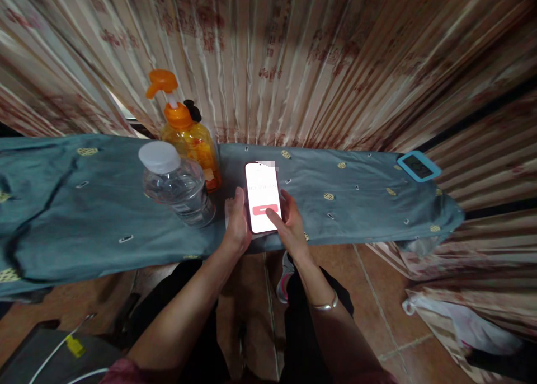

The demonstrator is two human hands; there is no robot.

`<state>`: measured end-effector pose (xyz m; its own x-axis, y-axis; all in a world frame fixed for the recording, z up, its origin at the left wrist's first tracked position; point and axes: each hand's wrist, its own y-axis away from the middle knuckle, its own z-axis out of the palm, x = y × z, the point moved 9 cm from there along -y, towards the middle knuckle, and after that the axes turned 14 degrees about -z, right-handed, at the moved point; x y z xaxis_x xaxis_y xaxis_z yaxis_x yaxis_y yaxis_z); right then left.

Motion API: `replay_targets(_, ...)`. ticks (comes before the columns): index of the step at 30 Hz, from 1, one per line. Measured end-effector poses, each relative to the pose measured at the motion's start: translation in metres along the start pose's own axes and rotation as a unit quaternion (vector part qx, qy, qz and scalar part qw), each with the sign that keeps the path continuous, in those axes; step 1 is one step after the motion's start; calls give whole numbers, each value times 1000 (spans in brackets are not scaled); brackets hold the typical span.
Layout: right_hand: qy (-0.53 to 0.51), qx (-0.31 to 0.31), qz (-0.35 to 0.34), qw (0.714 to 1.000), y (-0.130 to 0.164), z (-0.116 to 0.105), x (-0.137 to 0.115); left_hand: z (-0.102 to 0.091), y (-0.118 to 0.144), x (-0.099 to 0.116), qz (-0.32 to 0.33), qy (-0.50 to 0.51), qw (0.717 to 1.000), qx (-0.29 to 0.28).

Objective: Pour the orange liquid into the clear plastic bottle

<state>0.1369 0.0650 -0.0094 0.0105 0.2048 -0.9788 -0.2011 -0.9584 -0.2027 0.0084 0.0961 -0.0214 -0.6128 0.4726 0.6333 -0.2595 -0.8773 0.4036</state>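
A lit phone (263, 204) lies flat on the cloth-covered counter (356, 205), screen up, so both hands can work it without carrying its weight. The left hand (237, 227) rests along the phone's left edge, its fingers (239, 202) together and pressed against the side of the case, which steadies the phone against sliding on the cloth. The right hand (291, 224) comes in from the other side; its index finger (273, 217) stretches apart from the rest and touches the screen just below the red button (265, 209), while the remaining fingers curl loosely behind it. Neither hand is clamped on anything; both merely bear on the phone.

Just left of the left-hand fingers a clear plastic bottle (178, 185) with a white cap leans tilted on the counter, and behind it, touching or nearly so, stands an orange pump bottle (188, 137), upright. A white paper edge (229, 207) shows under the left-hand fingers beside the phone. Well off to the right of the right-hand fingers, at the counter's far corner, lies a small blue-framed device (418, 166), its dark screen up. A bracelet (326, 304) sits on the right wrist. A pleated curtain (314, 59) hangs behind the counter, and brown floor tiles (369, 294) show below it.
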Motion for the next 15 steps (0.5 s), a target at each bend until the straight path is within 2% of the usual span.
replay_targets(3, 109, -17, -42, 993, 0, -4, -10, 4, -2, 8, 20, 11, 1000, -3)
replay_targets(6, 186, -46, -67, 979, 1, 1, -22, 6, -7, 10, 20, 5, 1000, 3)
replay_targets(11, 241, -82, -73, 964, -1, 16, -30, 8, -12, 9, -1, 5, 1000, 23)
replay_targets(15, 261, -69, -68, 961, -10, 21, -30, 20, -14, 7, -16, -16, 1000, -6)
